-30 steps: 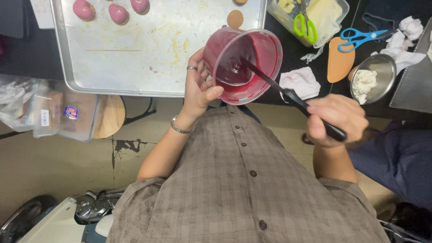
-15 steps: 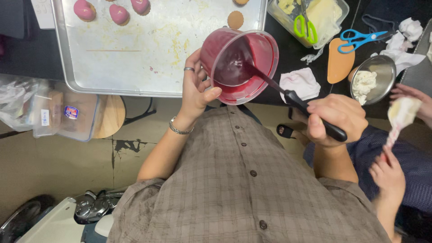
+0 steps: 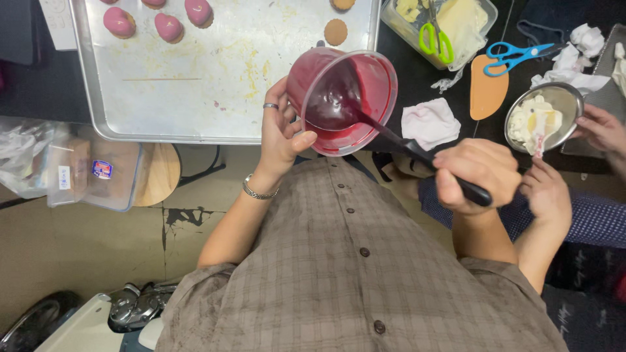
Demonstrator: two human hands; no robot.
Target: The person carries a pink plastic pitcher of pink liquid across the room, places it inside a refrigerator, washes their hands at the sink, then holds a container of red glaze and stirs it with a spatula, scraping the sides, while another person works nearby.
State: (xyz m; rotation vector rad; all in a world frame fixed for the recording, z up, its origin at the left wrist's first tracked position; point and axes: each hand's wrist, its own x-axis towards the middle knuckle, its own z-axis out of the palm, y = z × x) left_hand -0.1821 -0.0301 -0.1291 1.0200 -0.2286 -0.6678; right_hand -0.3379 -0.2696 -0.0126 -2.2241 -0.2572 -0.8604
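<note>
My left hand (image 3: pixel 282 133) grips the side of a clear plastic tub (image 3: pixel 365 75) tilted toward me, with dark red glaze pooled inside. My right hand (image 3: pixel 479 173) is closed on the black handle of a spatula (image 3: pixel 404 145) whose blade dips into the glaze. The tub hangs at the near edge of a metal baking tray (image 3: pixel 215 98). Pink-glazed cookies (image 3: pixel 168 27) sit at the tray's far left, and plain round cookies (image 3: pixel 336 31) at its far right.
To my right another person's hands (image 3: pixel 554 189) work at a small metal bowl of white cream (image 3: pixel 544 117). An orange scraper (image 3: pixel 488 88), blue scissors (image 3: pixel 521 52), green scissors (image 3: pixel 433 36), a crumpled tissue (image 3: pixel 427 122) and a plastic container (image 3: pixel 463 23) lie on the dark table. A wooden stool (image 3: pixel 156 173) stands lower left.
I have tipped the tub further toward me and moved it slightly left. The other person's hands have come in on the right and reached the cream bowl.
</note>
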